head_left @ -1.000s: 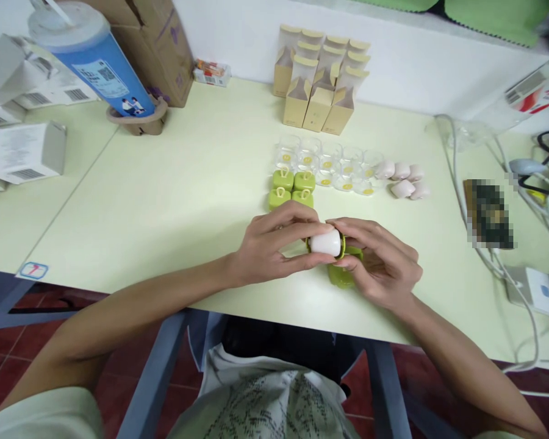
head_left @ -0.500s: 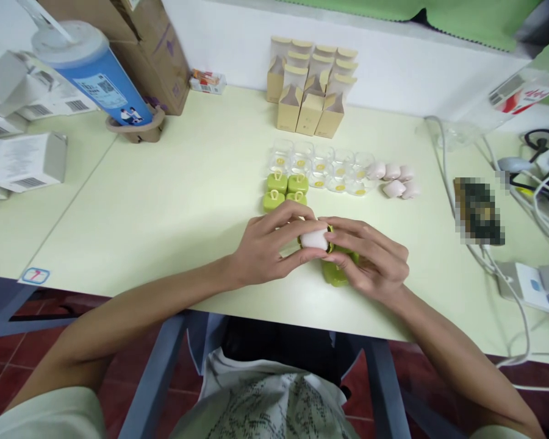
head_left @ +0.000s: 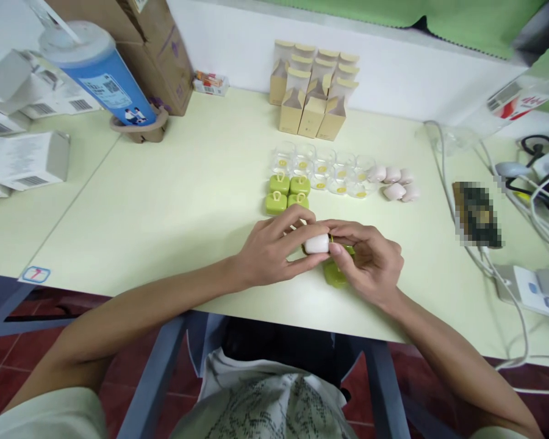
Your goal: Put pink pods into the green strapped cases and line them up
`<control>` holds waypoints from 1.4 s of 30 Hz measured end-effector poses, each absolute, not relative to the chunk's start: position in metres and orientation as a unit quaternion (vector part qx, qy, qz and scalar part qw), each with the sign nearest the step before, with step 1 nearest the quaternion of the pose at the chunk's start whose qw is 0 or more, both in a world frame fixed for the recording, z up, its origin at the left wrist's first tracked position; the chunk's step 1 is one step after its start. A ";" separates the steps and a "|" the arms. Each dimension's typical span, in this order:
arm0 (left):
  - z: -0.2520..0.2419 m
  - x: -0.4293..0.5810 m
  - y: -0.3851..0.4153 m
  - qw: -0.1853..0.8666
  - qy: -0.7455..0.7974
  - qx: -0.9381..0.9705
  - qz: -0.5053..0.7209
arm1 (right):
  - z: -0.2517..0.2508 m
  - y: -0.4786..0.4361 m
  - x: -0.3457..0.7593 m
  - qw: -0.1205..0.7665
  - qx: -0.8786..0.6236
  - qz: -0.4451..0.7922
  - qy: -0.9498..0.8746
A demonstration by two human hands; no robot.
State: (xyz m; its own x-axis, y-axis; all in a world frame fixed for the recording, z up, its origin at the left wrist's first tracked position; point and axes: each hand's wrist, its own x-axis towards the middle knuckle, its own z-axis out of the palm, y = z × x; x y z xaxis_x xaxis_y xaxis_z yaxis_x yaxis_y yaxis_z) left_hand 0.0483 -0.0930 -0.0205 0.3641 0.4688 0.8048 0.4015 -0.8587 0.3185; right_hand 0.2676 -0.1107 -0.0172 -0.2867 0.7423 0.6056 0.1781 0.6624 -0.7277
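Note:
Between my two hands is a small white rounded case with a dark, yellow-green edging on its sides. My left hand grips it from the left with thumb and fingers. From the right, my right hand pinches it, its thumb pressed on the near face. Partly hidden under my right hand, green cases rest on the table. Just beyond my left fingers stand several glossy green cases with cream loops on top. Clear plastic shells with yellow dots lie in rows behind, and pale pink rounded cases sit to their right.
Open tan cartons stand against the wall. At the left are a blue cup in a cardboard holder, a brown box and white boxes. Cables and a blurred-out item lie on the right.
The white case has turned slightly and moved a little right and down between my hands. My right fingers have curled back, with the thumb now across its right end.

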 end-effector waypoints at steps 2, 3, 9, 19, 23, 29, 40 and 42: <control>-0.017 0.049 -0.092 0.024 0.251 0.829 0.499 | -0.018 -0.112 0.268 0.516 -0.311 0.255 -0.757; -0.016 0.050 -0.091 0.021 0.247 0.831 0.497 | -0.019 -0.112 0.269 0.519 -0.311 0.243 -0.759; -0.015 0.050 -0.088 0.052 0.237 0.851 0.466 | -0.022 -0.110 0.269 0.531 -0.302 0.223 -0.760; -0.020 0.046 -0.081 0.089 0.198 0.845 0.489 | -0.017 -0.106 0.268 0.525 -0.299 0.263 -0.752; -0.018 0.047 -0.081 0.096 0.190 0.830 0.515 | -0.012 -0.108 0.270 0.518 -0.297 0.283 -0.751; -0.017 0.050 -0.082 0.102 0.192 0.809 0.547 | -0.008 -0.109 0.271 0.525 -0.297 0.256 -0.755; -0.024 0.041 -0.081 0.125 0.199 0.785 0.572 | -0.007 -0.096 0.289 0.435 -0.271 0.315 -0.799; -0.025 0.041 -0.080 0.127 0.203 0.784 0.573 | -0.006 -0.096 0.288 0.426 -0.274 0.302 -0.808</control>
State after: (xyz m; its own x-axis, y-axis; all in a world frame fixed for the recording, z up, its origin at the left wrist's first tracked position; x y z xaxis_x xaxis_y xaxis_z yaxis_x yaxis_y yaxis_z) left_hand 0.0413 -0.0799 -0.0251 0.2616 0.4630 0.8469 0.1726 -0.8857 0.4310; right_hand 0.2879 -0.0958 -0.0059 -0.4875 0.6990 0.5232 0.1853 0.6685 -0.7203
